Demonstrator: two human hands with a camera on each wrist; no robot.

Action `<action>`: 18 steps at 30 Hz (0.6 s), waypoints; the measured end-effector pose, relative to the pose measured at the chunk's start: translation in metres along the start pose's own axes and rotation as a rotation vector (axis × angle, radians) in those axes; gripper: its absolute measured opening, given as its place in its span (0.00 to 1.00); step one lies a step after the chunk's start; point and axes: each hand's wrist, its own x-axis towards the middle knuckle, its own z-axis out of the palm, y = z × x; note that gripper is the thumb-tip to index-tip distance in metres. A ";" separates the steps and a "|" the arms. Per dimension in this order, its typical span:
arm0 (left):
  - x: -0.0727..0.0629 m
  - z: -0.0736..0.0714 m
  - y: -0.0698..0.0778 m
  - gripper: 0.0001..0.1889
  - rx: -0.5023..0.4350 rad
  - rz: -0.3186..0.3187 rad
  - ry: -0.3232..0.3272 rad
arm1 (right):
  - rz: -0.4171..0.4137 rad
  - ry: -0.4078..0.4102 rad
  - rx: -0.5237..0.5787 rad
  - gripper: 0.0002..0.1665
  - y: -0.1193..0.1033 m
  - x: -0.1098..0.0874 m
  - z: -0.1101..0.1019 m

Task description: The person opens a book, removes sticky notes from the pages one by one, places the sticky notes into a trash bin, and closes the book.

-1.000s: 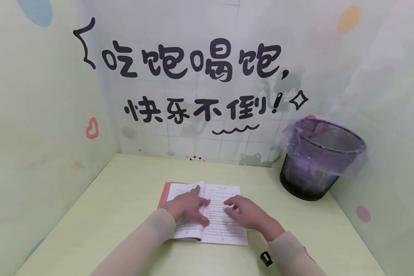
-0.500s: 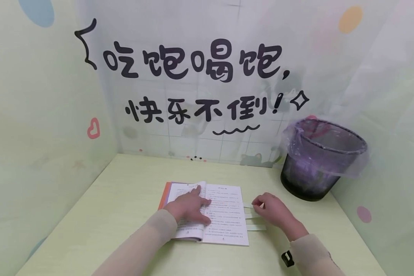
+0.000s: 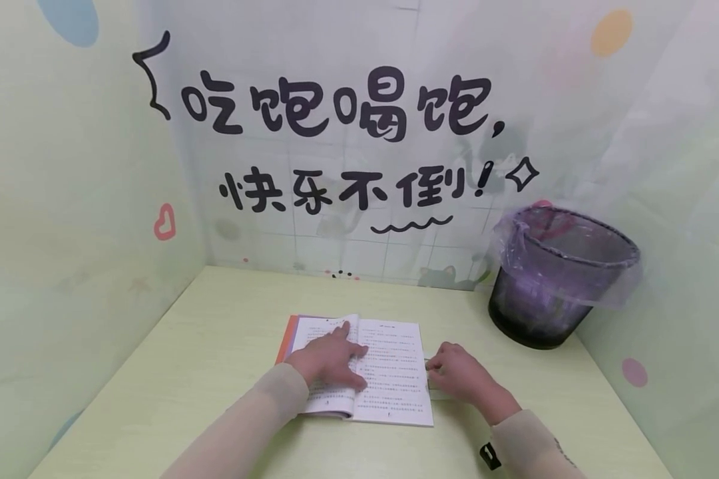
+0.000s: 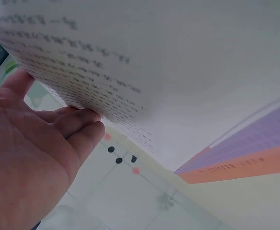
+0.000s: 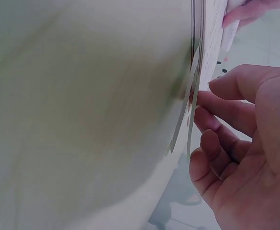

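An open book (image 3: 389, 392) with printed pages lies on the table. My left hand (image 3: 331, 357) rests spread across its left page and the middle fold. In the left wrist view, the left hand (image 4: 39, 139) touches the printed page (image 4: 197, 62) with its fingertips. Pale paper strips (image 3: 442, 394) stick out of the book's right edge. Beside that edge is my right hand (image 3: 460, 372). In the right wrist view, the right hand (image 5: 245, 129) reaches a forefinger to the strips (image 5: 180, 122), its thumb apart from them and the other fingers loosely bent.
A dark waste bin (image 3: 551, 313) lined with a clear purplish bag stands at the back right of the table (image 3: 216, 319). Printed sheets with large lettering form the back wall (image 3: 347, 246) and the sides. An orange and purple cover edge (image 3: 287, 339) shows at the book's left.
My right hand has moved from the right page out past the book's edge, then back against it. Strips came into view there and are now partly covered by the hand. My left hand stays put.
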 end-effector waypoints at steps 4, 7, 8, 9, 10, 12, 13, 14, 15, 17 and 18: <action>-0.001 -0.001 0.000 0.41 -0.004 -0.002 -0.003 | -0.016 -0.005 -0.025 0.11 -0.004 -0.001 0.000; -0.001 -0.001 -0.001 0.41 -0.004 -0.007 -0.006 | -0.010 -0.010 -0.037 0.12 -0.006 -0.003 -0.002; -0.001 -0.001 -0.001 0.41 -0.001 -0.007 -0.005 | -0.008 -0.007 -0.039 0.12 -0.007 -0.003 -0.002; -0.001 -0.001 -0.001 0.41 -0.001 -0.009 -0.005 | -0.007 -0.005 -0.035 0.12 -0.008 -0.003 -0.003; -0.001 -0.001 -0.002 0.41 0.000 -0.010 -0.005 | -0.004 -0.002 -0.032 0.12 -0.008 -0.004 -0.003; 0.000 -0.001 -0.002 0.41 0.000 -0.010 -0.005 | -0.002 0.005 -0.025 0.13 -0.009 -0.005 -0.004; 0.000 -0.001 -0.002 0.40 0.000 -0.009 -0.004 | -0.001 0.007 -0.022 0.14 -0.009 -0.005 -0.004; 0.000 -0.001 -0.002 0.40 -0.002 -0.008 -0.003 | -0.003 0.010 -0.020 0.15 -0.010 -0.006 -0.004; 0.000 0.000 -0.002 0.40 -0.007 -0.009 -0.005 | -0.004 0.009 -0.019 0.16 -0.010 -0.007 -0.005; 0.000 0.000 -0.002 0.40 -0.008 -0.005 -0.002 | -0.018 0.007 -0.029 0.17 -0.012 -0.009 -0.005; 0.000 0.000 -0.002 0.40 -0.011 -0.005 -0.002 | -0.025 0.007 -0.035 0.17 -0.012 -0.010 -0.005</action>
